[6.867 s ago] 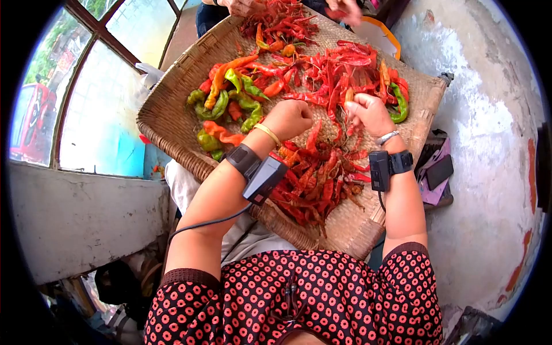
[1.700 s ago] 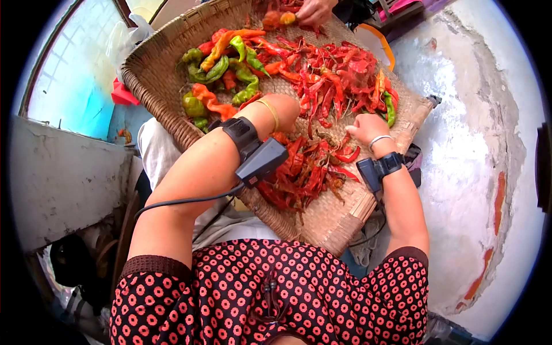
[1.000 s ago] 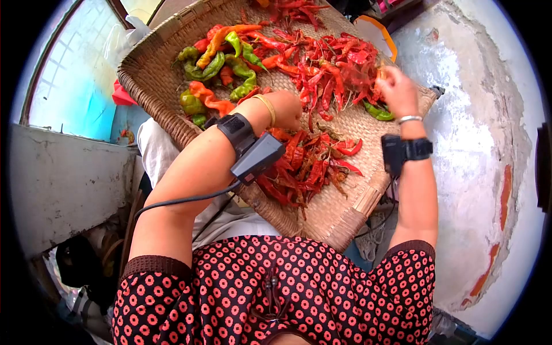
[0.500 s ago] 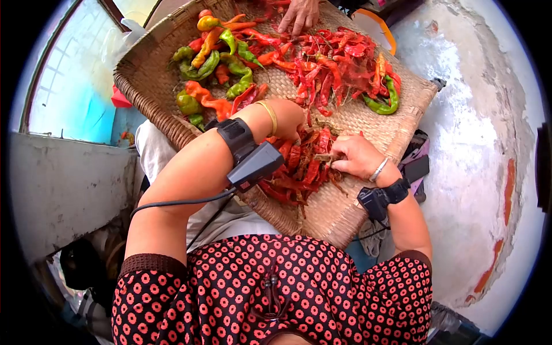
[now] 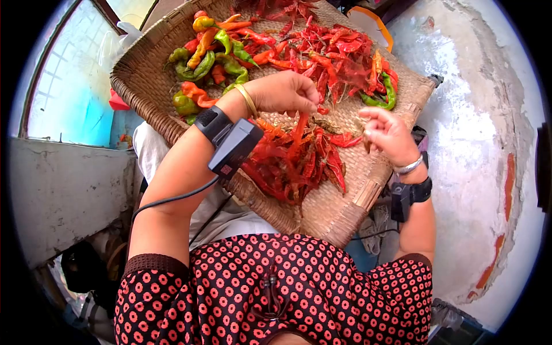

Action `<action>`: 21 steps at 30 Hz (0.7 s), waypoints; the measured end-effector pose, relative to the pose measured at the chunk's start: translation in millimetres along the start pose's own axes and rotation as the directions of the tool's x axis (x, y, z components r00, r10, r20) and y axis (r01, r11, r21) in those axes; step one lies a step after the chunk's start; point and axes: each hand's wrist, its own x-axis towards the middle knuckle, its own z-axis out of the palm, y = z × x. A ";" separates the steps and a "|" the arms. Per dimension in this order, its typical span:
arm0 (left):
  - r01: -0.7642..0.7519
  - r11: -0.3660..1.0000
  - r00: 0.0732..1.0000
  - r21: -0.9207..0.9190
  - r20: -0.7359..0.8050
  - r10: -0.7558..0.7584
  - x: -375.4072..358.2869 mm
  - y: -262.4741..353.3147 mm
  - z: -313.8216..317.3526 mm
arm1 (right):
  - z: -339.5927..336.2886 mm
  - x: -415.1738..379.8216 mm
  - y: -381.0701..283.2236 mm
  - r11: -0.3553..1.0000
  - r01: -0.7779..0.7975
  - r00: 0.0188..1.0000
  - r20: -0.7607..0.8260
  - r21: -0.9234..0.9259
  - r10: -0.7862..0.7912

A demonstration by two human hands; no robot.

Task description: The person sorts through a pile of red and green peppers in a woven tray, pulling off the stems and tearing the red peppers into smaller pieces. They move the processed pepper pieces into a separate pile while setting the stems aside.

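My left hand (image 5: 287, 94), with a gold bangle, is over the middle of the woven basket (image 5: 330, 215). Its fingers are pinched, and a blurred red chili pepper (image 5: 300, 127) hangs beneath them. Below lies a pile of dried red chilies (image 5: 282, 172) with brown stems. My right hand (image 5: 390, 135), with a silver bracelet, hovers right of that pile, thumb and fingers drawn together; what they hold is too small to name. A larger heap of red chilies (image 5: 339, 54) lies beyond my hands.
Green peppers (image 5: 201, 68) and orange ones lie in the basket's upper left. One green pepper (image 5: 389, 95) is beside the far heap. An orange-rimmed object (image 5: 382, 29) stands behind the basket, with a stained wall (image 5: 466, 144) on the right.
Both my hands have risen off the near pile, the left moving up, the right moving right and up. Another person's hand at the top has gone from view.
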 end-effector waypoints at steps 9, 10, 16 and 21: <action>-0.153 0.914 0.960 -0.376 -0.278 0.046 -0.8 -2.9 -6.4 | -21.6 40.2 15.7 0.294 0.174 0.908 0.038 -0.940 -0.417; -0.148 0.920 0.957 -0.363 -0.286 0.041 -0.3 -1.9 -6.3 | -7.7 34.7 14.3 0.203 0.090 0.986 0.058 -0.975 -0.155; -0.126 0.919 0.978 -0.372 -0.201 0.053 0.9 -2.7 -3.5 | 3.4 29.3 53.1 0.320 0.171 0.978 0.199 -0.932 0.057; -0.180 0.880 0.962 -0.440 -0.264 0.064 -2.8 2.2 -4.7 | -4.0 27.7 54.3 0.350 0.238 0.967 0.256 -0.906 0.006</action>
